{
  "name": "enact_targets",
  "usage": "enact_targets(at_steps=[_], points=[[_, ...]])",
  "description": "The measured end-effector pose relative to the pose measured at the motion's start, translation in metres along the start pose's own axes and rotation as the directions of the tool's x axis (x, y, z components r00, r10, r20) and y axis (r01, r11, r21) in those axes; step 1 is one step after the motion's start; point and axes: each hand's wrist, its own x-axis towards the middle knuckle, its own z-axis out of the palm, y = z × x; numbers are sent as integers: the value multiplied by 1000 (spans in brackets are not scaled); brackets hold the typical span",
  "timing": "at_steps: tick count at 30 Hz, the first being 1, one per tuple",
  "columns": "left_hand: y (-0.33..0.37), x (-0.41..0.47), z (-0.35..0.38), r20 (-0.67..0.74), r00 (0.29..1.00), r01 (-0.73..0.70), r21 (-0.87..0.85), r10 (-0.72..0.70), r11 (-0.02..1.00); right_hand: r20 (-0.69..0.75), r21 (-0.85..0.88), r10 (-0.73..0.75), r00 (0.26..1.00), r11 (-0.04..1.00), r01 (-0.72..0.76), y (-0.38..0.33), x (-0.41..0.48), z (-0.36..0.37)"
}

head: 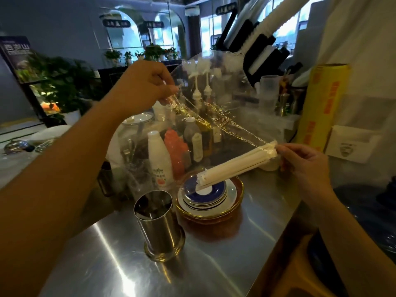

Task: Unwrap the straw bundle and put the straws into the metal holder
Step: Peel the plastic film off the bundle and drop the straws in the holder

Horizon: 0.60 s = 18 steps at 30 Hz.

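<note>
A bundle of white paper-wrapped straws (237, 165) is held level above the counter, slanting down to the left over a stack of plates. My right hand (304, 166) grips its right end. A sheet of clear plastic wrap (214, 99) stretches up and left from that end of the bundle. My left hand (147, 84) pinches the wrap's far edge, raised high at the centre. The round metal holder (159, 224) stands upright and empty on the steel counter, below and left of the bundle.
A stack of blue-and-white plates in an amber glass dish (211, 200) sits right of the holder. Sauce and syrup bottles (175, 155) crowd behind. A yellow cling-film roll (321, 108) stands at the right. The steel counter (120, 264) ends at the right front edge.
</note>
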Motion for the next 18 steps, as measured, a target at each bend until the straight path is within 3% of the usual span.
enact_targets(at_steps=[10, 18], points=[[-45, -35, -16, -55, 988, 132, -168, -143, 977, 85, -57, -63, 994, 996, 68, -10, 13, 30], [-58, -51, -27, -82, 981, 160, -188, -178, 969, 96, -29, -101, 990, 994, 104, -16, 15, 49]])
